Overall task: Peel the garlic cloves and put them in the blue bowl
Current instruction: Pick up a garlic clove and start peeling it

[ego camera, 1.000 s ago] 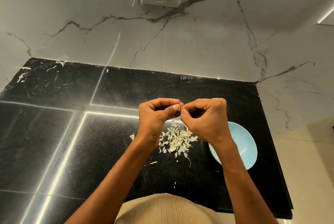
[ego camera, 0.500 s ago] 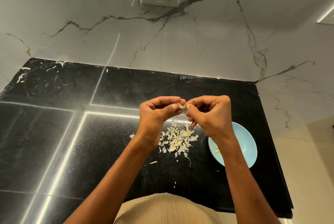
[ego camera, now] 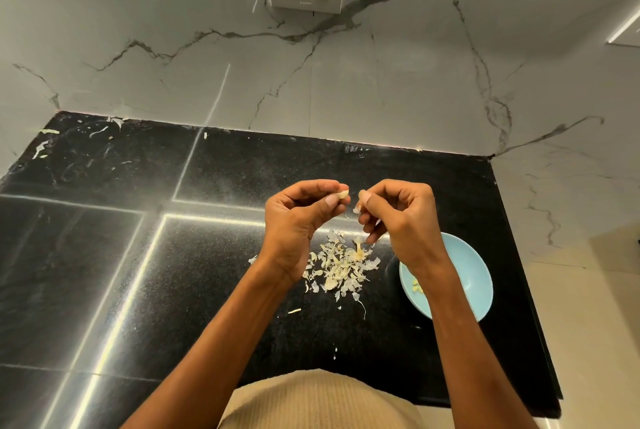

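Two hands meet above the black surface (ego camera: 104, 255), just apart at the fingertips; the left hand (ego camera: 298, 220) pinches a pale garlic clove (ego camera: 343, 193) between thumb and forefinger, its other fingers curled in; the right hand (ego camera: 398, 217) pinches a thin flake of skin (ego camera: 356, 209) at its fingertips, so the person looks to be mid-peel, stripping the last skin from this clove. A fair share of the work seems done: a heap of peelings (ego camera: 341, 264) lies on the surface below the hands, with what looks like a bare stem among them, and a few yellowish peeled cloves (ego camera: 417, 286) show in the blue bowl (ego camera: 464, 276), partly hidden by the right forearm; how many lie there cannot be told. No unpeeled cloves can be made out on the surface, so this clove may be among the last, though some could be lost in the heap. What remains, by this judgement, is to finish the clove and drop it in the bowl.

Room is plentiful to the left, where the surface runs wide; to the right the bowl sits near the surface's right edge, so a careless nudge could push it toward the drop; the marble wall (ego camera: 346, 82) stands well behind the hands; the near edge lies close to the person's body.
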`<action>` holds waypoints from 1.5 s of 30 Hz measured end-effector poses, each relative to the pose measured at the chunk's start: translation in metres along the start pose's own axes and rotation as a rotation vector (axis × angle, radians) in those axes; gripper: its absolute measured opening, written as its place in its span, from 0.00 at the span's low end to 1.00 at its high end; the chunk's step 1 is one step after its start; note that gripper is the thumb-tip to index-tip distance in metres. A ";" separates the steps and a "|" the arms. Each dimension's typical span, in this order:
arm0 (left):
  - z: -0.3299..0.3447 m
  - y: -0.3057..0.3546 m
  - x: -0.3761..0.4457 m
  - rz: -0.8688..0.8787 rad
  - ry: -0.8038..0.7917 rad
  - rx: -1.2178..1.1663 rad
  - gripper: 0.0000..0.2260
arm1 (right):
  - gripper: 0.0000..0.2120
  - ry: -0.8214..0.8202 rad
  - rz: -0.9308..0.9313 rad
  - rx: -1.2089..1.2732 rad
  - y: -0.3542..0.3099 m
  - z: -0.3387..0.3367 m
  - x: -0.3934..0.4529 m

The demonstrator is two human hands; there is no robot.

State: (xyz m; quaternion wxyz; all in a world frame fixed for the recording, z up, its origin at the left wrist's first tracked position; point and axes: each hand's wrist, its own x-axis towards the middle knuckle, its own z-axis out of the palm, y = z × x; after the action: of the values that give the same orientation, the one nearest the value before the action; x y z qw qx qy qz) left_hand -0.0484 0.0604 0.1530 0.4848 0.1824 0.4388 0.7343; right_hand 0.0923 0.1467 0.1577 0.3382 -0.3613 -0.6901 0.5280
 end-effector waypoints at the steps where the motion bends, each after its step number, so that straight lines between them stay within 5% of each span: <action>1: 0.001 0.000 0.000 -0.005 0.006 -0.005 0.09 | 0.12 0.012 -0.007 -0.032 0.000 0.001 0.000; 8: 0.002 0.000 0.001 -0.054 0.055 -0.012 0.09 | 0.07 0.033 -0.078 -0.214 0.003 0.002 0.002; 35: 0.006 -0.022 -0.001 0.039 0.058 0.178 0.05 | 0.04 0.088 0.055 -0.037 0.010 -0.002 -0.008; 41: 0.017 -0.075 0.003 -0.058 0.081 0.477 0.06 | 0.05 0.267 0.214 -0.195 0.040 -0.031 -0.030; 45: 0.022 -0.106 -0.002 -0.042 -0.087 0.887 0.10 | 0.12 0.394 0.382 -0.297 0.074 -0.056 -0.050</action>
State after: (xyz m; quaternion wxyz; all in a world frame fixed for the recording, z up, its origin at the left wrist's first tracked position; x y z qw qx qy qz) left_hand 0.0264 0.0839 0.0781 0.3922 0.3944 0.6943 0.4566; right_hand 0.1756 0.1450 0.0930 0.3036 -0.6252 -0.6006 0.3951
